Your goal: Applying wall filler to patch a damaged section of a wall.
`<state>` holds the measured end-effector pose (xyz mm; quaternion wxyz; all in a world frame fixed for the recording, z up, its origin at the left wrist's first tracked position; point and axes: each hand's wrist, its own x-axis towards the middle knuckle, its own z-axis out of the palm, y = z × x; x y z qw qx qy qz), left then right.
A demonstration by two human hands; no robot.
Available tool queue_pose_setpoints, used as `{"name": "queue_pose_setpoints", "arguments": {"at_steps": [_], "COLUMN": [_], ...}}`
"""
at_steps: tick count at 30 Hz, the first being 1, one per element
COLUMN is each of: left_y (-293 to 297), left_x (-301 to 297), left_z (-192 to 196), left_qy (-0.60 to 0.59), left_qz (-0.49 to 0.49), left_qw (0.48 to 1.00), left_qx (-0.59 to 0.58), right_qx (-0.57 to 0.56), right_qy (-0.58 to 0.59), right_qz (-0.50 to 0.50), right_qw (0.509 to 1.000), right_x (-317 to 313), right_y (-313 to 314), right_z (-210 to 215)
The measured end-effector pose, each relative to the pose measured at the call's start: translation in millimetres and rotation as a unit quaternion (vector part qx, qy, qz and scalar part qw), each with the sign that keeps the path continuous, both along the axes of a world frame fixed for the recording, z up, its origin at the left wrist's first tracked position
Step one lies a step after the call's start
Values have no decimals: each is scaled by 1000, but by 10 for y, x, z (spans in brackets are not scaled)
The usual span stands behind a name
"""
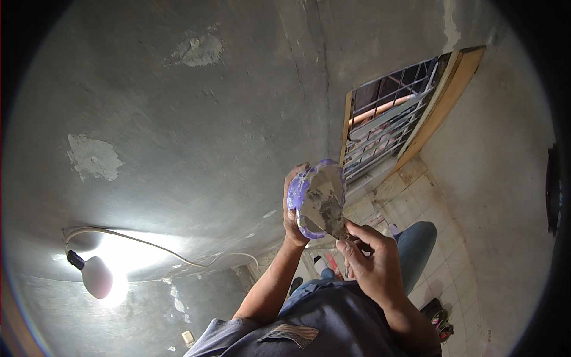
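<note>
My left hand [290, 227] is wrapped around the outside of a purple scalloped bowl [295, 196], tilted so its inside shows. Greyish-white filler paste [315, 205] coats that inside, with darker smears toward the middle. Closed around a putty knife [337, 230], my right hand [376, 259] is at the bowl's lower right rim. The knife's blade reaches into the paste, and my fingers hide most of its handle.
A grey wall with pale filler patches [95, 157] fills the left and top. Lower left, a lit bulb [97, 278] hangs from a cable [148, 244]. A barred window [386, 125] with a wooden frame is at right, above a tiled floor [443, 253]. Dark footwear-like items [440, 318] lie lower right.
</note>
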<state>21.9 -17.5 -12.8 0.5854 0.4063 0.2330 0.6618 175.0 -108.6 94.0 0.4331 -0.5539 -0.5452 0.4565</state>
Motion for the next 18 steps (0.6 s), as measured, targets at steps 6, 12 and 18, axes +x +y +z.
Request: {"name": "queue_pose_setpoints", "arguments": {"at_steps": [6,12,18], "left_y": [-159,-73,-24], "left_x": [20,103,129], "left_z": [68,451,625], "left_qy": [-48,-161,-170], "left_qz": [-56,-140,-208], "left_qw": [983,955,952], "left_qx": [-169,-204,-150], "right_qx": [-49,-56,139], "right_qy": [116,194,3], "right_qz": [1,4,44], "right_qw": [992,979,989], "right_x": [247,327,619], "right_y": [302,576,941], "right_z": [303,703,1466]}}
